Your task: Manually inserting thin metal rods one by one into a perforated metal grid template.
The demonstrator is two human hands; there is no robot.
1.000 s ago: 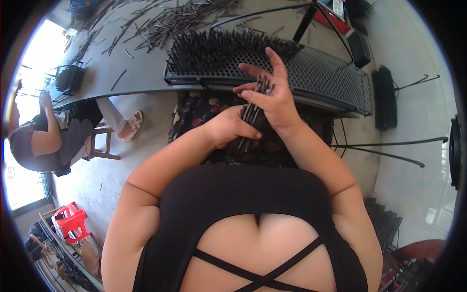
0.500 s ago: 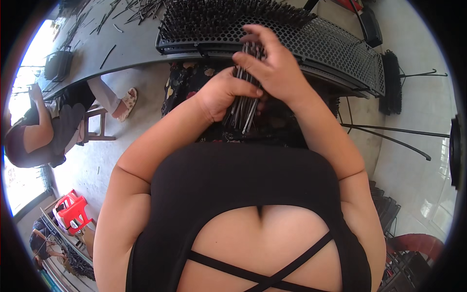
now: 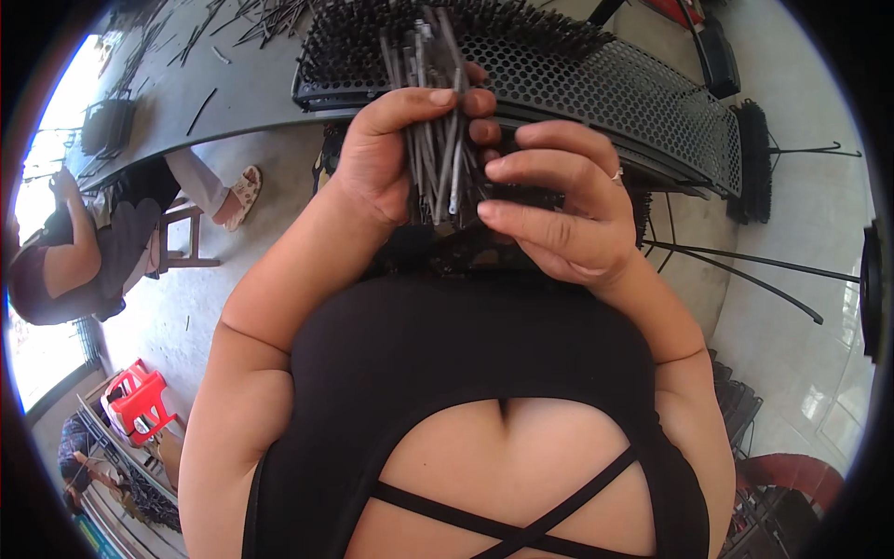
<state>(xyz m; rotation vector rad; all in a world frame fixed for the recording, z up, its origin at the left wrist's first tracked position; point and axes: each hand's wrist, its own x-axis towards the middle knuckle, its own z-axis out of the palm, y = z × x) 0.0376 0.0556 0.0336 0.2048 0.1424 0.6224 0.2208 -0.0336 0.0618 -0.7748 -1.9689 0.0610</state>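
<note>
My left hand is wrapped round a bundle of thin dark sticks, its thumb across the front and fingertips showing on the far side. The sticks stand nearly upright in the picture, their ends uneven at both top and bottom. Just right of the bundle's lower part, my right hand is open, fingers curved and apart, with a ring on one finger. Behind the bundle lies a black perforated rack, its left part packed with many upright dark sticks.
Loose sticks lie scattered on the grey table. A person sits at the table's left side. A red plastic stool stands at lower left. Black rods stick out at right, near a dark bristly bundle.
My left hand has lifted the bundle up and to the left. The right hand has come off the bundle's upper part and moved down and right, fingers spread.
</note>
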